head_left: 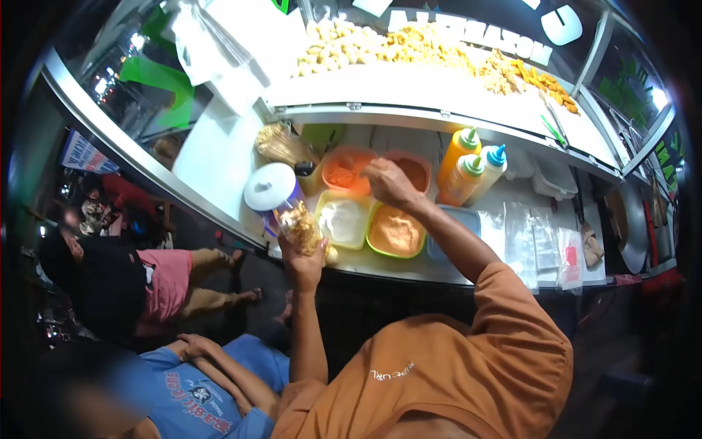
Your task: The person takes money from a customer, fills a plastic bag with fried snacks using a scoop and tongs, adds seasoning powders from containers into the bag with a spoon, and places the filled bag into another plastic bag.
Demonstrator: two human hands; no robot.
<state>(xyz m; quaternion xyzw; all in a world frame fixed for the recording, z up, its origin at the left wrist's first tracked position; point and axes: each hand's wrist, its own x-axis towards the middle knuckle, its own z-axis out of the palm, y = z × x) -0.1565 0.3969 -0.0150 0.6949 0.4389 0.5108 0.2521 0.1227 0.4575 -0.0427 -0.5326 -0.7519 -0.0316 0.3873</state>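
My left hand (pixel 303 265) is wrapped round a clear plastic bag of fried snack pieces (pixel 298 223), held upright at the counter's front edge. My right hand (pixel 393 181) reaches over the right side of an orange tub (pixel 329 183) of orange-red seasoning powder. Its fingers are pressed together and point down; whatever is between them is hidden. Below it stand a yellow tub (pixel 342 217) with white powder and a green-rimmed tub (pixel 397 231) with light orange powder. Behind the hand is another tub (pixel 417 170) of darker reddish powder, partly covered by the hand.
Three squeeze bottles (pixel 461 157) stand right of the tubs. Skewers (pixel 281 145) and a white-lidded container (pixel 272 187) are at left. Clear bags (pixel 523 245) lie at right. Fried snacks (pixel 431 47) cover the lit upper shelf. A person in blue (pixel 197 388) sits close at left.
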